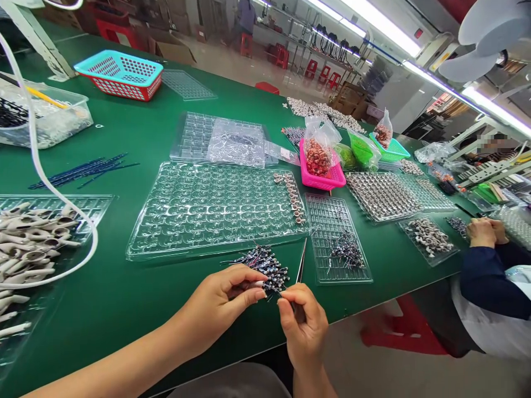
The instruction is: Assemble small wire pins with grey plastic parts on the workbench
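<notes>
My left hand (226, 301) is closed around a small whitish part (258, 283), its thumb and fingers pinching it. Just to the right, my right hand (305, 320) pinches something thin and dark near that part; tweezers (302, 262) show above this hand, their tip pointing away from me. Behind both hands lies a pile of small wired components (271, 265). Beyond the pile sits a large clear tray (215, 210) with many pockets, its right-hand columns holding small beige parts (295, 202). A smaller clear tray (338, 237) at right holds more wired components (348, 251).
Beige shell parts (31, 237) fill a tray at left, crossed by a white cable (37, 149). Dark blue wires (83, 171) lie behind. A turquoise and red basket (120, 74) and a pink basket (321, 179) stand farther back. Another person's hands (487, 231) are at right.
</notes>
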Action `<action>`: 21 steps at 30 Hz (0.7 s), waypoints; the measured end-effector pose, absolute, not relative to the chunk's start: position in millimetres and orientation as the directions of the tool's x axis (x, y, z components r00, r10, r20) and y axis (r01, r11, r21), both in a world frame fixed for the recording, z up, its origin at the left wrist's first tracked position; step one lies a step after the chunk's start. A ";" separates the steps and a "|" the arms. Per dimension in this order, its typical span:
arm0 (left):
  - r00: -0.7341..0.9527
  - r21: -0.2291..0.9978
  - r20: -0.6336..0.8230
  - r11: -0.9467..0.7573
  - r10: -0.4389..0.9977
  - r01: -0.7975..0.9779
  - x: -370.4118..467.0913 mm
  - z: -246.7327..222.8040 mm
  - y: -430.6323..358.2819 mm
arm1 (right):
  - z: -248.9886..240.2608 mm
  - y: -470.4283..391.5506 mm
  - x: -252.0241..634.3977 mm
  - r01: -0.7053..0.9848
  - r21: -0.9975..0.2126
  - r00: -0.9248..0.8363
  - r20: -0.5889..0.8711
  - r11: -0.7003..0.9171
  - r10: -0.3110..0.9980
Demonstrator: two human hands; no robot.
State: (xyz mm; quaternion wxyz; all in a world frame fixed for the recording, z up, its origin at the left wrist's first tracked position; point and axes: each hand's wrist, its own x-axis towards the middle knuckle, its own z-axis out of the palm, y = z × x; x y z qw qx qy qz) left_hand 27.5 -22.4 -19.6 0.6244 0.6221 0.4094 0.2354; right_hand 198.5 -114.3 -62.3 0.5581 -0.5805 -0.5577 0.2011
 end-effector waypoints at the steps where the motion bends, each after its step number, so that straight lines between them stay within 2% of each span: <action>1: 0.555 0.970 -0.208 0.097 0.805 0.223 27.4 -20.0 -22.4 | -62.5 -114.3 198.4 0.420 -0.876 0.305 0.383 0.238 0.872; 8: 0.550 0.956 -0.214 0.057 0.807 0.288 26.1 -15.5 -20.6 | -62.6 -113.5 198.3 0.413 -0.881 0.319 0.377 0.230 0.869; 21: 0.574 0.938 -0.110 -0.107 0.811 0.331 24.5 -17.5 -21.2 | -58.3 -112.3 197.3 0.424 -0.882 0.267 0.341 0.208 0.902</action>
